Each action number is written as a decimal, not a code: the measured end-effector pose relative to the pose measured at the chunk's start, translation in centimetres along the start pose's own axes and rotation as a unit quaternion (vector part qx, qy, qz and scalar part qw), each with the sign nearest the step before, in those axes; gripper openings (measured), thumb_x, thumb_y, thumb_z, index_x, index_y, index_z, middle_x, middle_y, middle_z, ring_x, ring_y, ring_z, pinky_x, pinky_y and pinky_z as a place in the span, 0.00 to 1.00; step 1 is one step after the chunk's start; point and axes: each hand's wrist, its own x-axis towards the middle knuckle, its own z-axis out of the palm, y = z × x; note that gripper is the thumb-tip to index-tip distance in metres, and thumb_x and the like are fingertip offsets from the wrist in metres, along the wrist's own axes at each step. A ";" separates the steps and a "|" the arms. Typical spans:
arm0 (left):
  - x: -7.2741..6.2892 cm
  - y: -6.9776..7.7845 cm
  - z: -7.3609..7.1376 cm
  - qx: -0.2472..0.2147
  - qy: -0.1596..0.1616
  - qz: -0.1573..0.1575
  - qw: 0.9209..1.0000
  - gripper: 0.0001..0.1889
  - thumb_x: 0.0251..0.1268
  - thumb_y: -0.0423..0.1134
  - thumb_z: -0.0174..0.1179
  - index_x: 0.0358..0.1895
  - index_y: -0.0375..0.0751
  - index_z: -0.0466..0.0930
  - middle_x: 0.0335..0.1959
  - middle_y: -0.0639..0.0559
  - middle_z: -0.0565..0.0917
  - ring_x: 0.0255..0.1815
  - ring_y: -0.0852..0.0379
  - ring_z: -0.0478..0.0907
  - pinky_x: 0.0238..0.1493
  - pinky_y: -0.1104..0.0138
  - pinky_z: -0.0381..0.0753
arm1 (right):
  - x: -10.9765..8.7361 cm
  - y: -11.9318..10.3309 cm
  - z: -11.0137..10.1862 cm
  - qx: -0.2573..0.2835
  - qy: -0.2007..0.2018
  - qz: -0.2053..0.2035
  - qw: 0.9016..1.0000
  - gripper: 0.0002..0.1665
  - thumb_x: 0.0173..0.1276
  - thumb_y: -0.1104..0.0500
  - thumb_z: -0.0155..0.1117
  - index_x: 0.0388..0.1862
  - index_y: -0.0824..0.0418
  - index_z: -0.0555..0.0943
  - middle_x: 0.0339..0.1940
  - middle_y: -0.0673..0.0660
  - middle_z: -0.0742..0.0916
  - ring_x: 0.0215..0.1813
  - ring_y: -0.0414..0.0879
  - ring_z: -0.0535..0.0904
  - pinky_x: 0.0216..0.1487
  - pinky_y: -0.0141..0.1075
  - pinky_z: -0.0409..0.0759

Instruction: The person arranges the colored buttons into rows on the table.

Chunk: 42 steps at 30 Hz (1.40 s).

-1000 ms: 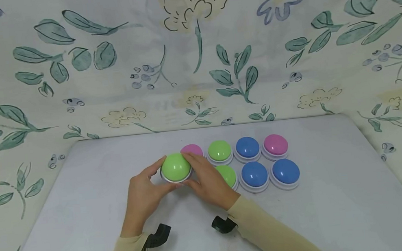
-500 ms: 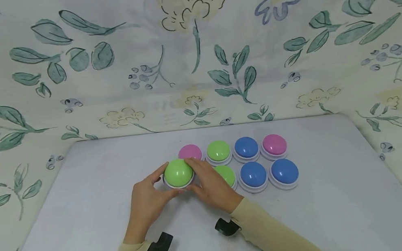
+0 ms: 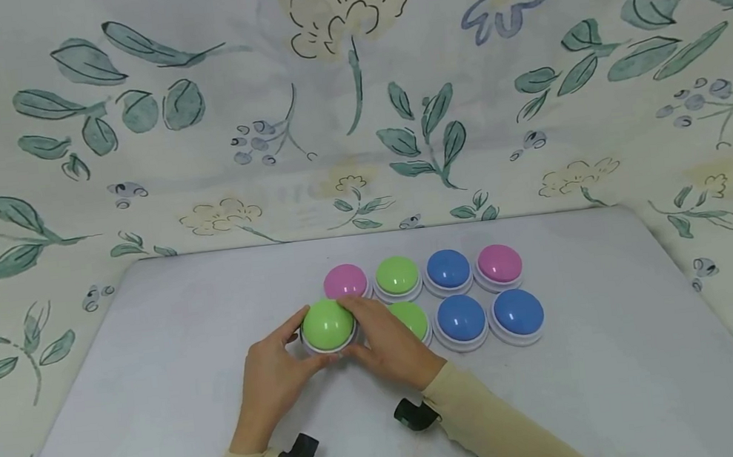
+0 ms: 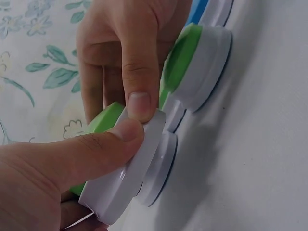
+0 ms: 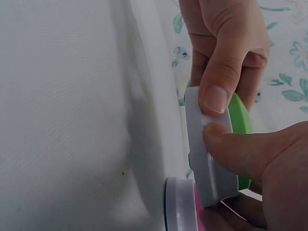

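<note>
My left hand and my right hand together hold a green dome push button with a white base, one at each side. In the left wrist view both thumbs press the rim of its white base. The right wrist view shows the button tilted and raised off the table. Behind it sits a pink push button. Another green push button stands to its right, partly hidden by my right hand.
Further push buttons stand in two rows on the white table: green, blue and pink behind, blue and blue in front. A flowered cloth rises at the back.
Both hands have moved slightly toward the front of the table with the green push button between them. The pink push button behind it shows more fully. The other buttons have stayed put.
</note>
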 end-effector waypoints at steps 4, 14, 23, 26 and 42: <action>-0.1 -0.2 0.2 0.005 -0.001 0.006 1.000 0.42 0.45 0.43 0.81 0.67 0.35 0.76 0.54 0.36 0.85 0.56 0.39 0.82 0.56 0.43 0.80 | 0.0 0.0 0.1 -0.008 -0.007 0.006 1.000 0.43 0.66 0.58 0.72 0.76 0.65 0.64 0.73 0.60 0.73 0.74 0.50 0.68 0.75 0.39 0.64; -0.2 -0.3 0.4 0.011 -0.020 0.005 1.000 0.41 0.45 0.44 0.80 0.65 0.32 0.76 0.52 0.36 0.85 0.55 0.40 0.82 0.57 0.44 0.79 | 0.1 0.2 0.4 -0.039 -0.023 0.009 0.999 0.44 0.64 0.57 0.74 0.76 0.64 0.65 0.71 0.59 0.73 0.71 0.48 0.72 0.72 0.38 0.69; -0.2 -0.2 0.8 0.026 -0.028 0.001 0.999 0.41 0.46 0.44 0.80 0.65 0.30 0.75 0.56 0.34 0.83 0.59 0.37 0.80 0.60 0.44 0.77 | 0.3 0.3 0.5 -0.107 -0.043 -0.001 0.993 0.43 0.65 0.53 0.73 0.75 0.64 0.67 0.71 0.58 0.75 0.69 0.49 0.75 0.70 0.37 0.72; -0.2 -0.2 1.0 0.027 -0.025 0.005 0.999 0.41 0.46 0.44 0.80 0.65 0.29 0.75 0.56 0.34 0.83 0.60 0.37 0.79 0.60 0.44 0.77 | 0.3 0.4 0.5 -0.125 -0.046 0.001 0.991 0.43 0.65 0.52 0.74 0.74 0.64 0.68 0.71 0.58 0.76 0.68 0.49 0.75 0.70 0.37 0.72; -0.4 -0.1 1.7 0.034 -0.019 0.024 0.999 0.40 0.44 0.44 0.81 0.63 0.30 0.77 0.55 0.35 0.84 0.58 0.38 0.81 0.58 0.46 0.79 | -0.1 0.9 0.1 -0.178 -0.040 -0.031 0.983 0.42 0.64 0.48 0.74 0.71 0.66 0.71 0.67 0.58 0.79 0.68 0.51 0.74 0.72 0.40 0.69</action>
